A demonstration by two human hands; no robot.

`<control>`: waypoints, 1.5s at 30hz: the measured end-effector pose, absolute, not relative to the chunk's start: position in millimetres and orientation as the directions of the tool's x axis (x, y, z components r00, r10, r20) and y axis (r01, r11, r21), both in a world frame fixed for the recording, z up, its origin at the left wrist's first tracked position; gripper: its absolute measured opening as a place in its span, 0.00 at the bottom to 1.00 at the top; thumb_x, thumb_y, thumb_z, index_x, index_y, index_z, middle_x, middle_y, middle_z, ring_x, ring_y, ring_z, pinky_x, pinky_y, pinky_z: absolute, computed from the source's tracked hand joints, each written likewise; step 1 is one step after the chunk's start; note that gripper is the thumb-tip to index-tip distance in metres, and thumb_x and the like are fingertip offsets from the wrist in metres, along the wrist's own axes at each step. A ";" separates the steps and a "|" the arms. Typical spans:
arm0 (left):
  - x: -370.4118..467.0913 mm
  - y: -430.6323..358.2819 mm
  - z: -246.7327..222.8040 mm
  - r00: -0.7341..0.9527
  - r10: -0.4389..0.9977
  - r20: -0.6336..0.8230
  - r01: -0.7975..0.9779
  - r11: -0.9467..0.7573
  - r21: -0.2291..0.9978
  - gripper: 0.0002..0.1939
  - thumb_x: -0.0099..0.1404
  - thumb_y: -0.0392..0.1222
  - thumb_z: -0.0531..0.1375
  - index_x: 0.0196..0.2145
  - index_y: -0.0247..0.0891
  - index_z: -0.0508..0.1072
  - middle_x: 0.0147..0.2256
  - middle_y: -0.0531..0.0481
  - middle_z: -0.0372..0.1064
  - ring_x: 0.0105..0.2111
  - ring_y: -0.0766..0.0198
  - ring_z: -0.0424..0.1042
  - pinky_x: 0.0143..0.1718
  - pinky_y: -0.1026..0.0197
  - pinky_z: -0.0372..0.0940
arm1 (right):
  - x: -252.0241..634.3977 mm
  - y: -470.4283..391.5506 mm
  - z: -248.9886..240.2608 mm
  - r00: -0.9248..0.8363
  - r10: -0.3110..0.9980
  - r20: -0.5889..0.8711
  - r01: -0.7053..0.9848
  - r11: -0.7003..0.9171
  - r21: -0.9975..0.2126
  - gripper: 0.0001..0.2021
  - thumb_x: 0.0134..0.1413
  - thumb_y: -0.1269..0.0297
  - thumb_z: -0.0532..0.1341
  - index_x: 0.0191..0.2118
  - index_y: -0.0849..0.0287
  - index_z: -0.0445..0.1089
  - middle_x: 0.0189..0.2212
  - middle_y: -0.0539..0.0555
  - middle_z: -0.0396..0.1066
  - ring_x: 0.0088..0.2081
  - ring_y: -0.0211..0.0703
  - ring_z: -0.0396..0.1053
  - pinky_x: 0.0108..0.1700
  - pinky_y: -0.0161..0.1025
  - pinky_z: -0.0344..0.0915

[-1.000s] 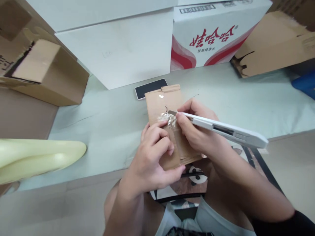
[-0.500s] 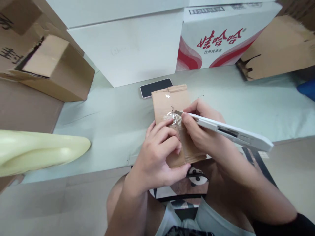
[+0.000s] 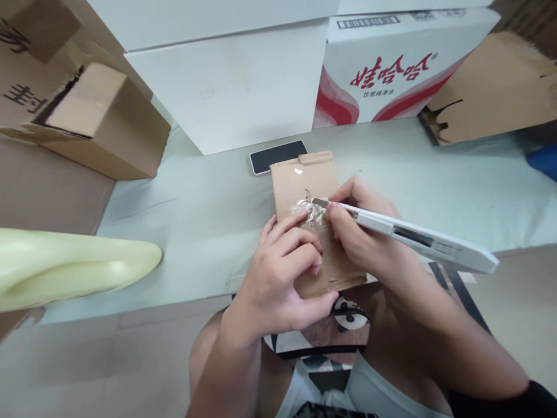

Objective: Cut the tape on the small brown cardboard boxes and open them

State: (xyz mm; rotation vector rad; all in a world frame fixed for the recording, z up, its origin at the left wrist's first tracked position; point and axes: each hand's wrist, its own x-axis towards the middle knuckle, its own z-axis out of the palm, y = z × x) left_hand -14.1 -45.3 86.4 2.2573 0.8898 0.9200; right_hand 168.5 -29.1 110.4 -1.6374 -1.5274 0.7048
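Note:
A piece of folded brown cardboard (image 3: pixel 300 183) lies at the front of the table, with crumpled clear tape (image 3: pixel 310 210) near its middle. My left hand (image 3: pixel 285 264) grips its near left part, fingers bent over the top and thumb along the near edge. The index fingertip touches the tape. In my right hand (image 3: pixel 359 217), pinched close to the blade, is a white utility knife (image 3: pixel 424 238). Its bare blade points left, with the tip at the tape, close to my left index finger. Whether the tip touches the tape I cannot tell.
Behind the cardboard lies a phone (image 3: pixel 276 157), partly covered by it. White cartons (image 3: pixel 243 93) stand at the back, with brown boxes (image 3: pixel 130 125) at left and another brown box (image 3: pixel 491 93) at right. A pale yellow smooth object (image 3: pixel 87 267) juts in from the left.
The knife and my right hand have shifted slightly right, and more of the blade shows. My left hand keeps its grip on the cardboard. The whole view has moved a little.

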 end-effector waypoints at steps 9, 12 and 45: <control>-13.4 -45.4 85.5 0.534 0.729 0.428 0.350 -0.651 0.674 0.17 0.58 0.39 0.69 0.30 0.43 0.61 0.37 0.49 0.77 0.65 0.40 0.71 0.65 0.32 0.66 | 170.5 -29.8 109.8 0.103 0.990 0.092 0.514 0.026 -0.858 0.07 0.62 0.57 0.59 0.35 0.54 0.65 0.24 0.46 0.69 0.26 0.39 0.66 0.32 0.41 0.60; -13.3 -45.7 85.0 0.528 0.731 0.432 0.341 -0.649 0.680 0.16 0.58 0.39 0.69 0.30 0.43 0.62 0.38 0.49 0.77 0.65 0.41 0.72 0.67 0.32 0.64 | 169.9 -30.1 110.3 0.119 0.988 0.099 0.521 0.023 -0.853 0.08 0.62 0.56 0.59 0.35 0.54 0.65 0.25 0.47 0.69 0.28 0.41 0.67 0.33 0.42 0.60; -15.9 -44.5 84.1 0.530 0.743 0.409 0.345 -0.630 0.696 0.13 0.58 0.41 0.70 0.31 0.43 0.67 0.38 0.49 0.78 0.63 0.42 0.73 0.68 0.32 0.63 | 172.0 -31.2 104.7 0.102 0.992 0.071 0.392 0.025 -0.920 0.10 0.61 0.65 0.59 0.28 0.54 0.62 0.21 0.45 0.63 0.25 0.36 0.60 0.28 0.38 0.55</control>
